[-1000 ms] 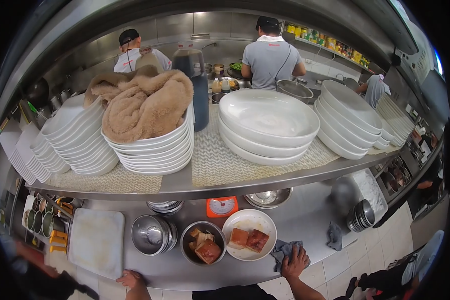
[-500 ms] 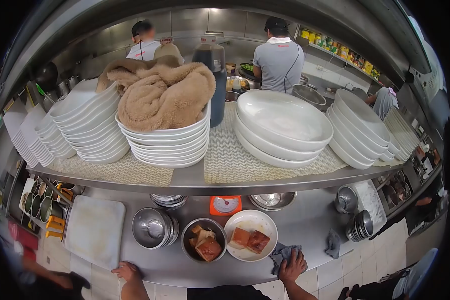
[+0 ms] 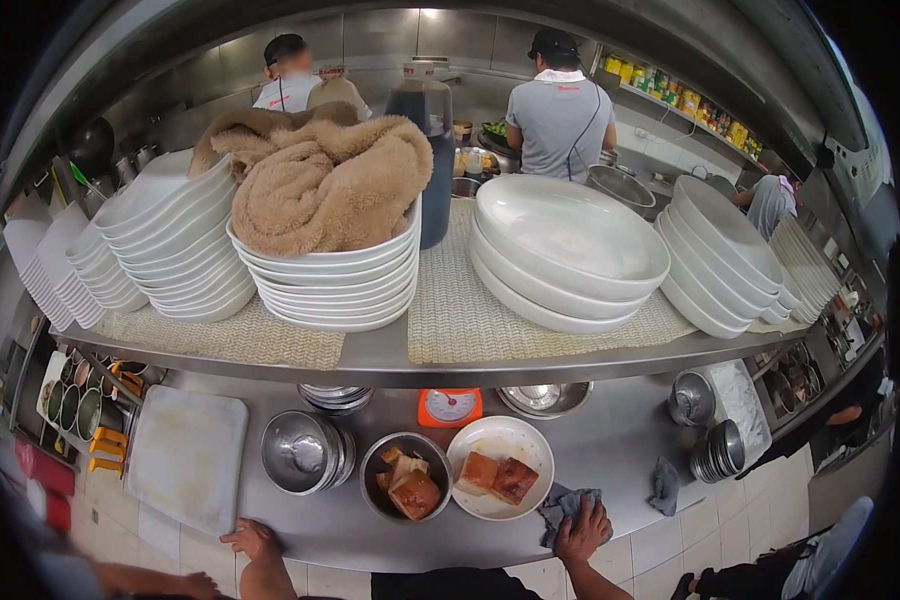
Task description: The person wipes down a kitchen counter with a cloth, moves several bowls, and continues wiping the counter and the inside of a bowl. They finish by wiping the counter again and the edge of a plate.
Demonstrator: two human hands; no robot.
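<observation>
My left hand [image 3: 254, 541] rests at the front edge of the steel counter, by the lower right corner of a white cutting board [image 3: 187, 455]. Its fingers point left, loosely apart, with nothing in them. On a bunched grey cloth [image 3: 558, 510] near the same edge lies my right hand [image 3: 584, 530], fingers stretched and apart on top of it. Between my hands, a steel bowl [image 3: 375, 500] holds browned chunks of meat [image 3: 415, 494]. Touching or close beside it, a white round dish [image 3: 500, 427] carries two browned meat blocks [image 3: 515, 481].
An orange scale [image 3: 450, 407] stands behind the bowls. Stacked steel bowls [image 3: 300, 450] are at left, others at right. A second grey cloth [image 3: 664, 487] lies further right. The shelf [image 3: 380, 352] above bears white dishes, a brown towel [image 3: 330, 190] and a dark bottle. Several co-workers are around.
A co-worker's forearm at lower left has swung right, near my left arm. At the back left, a person's head has shifted. My hands, the cloth and the meat stay put.
</observation>
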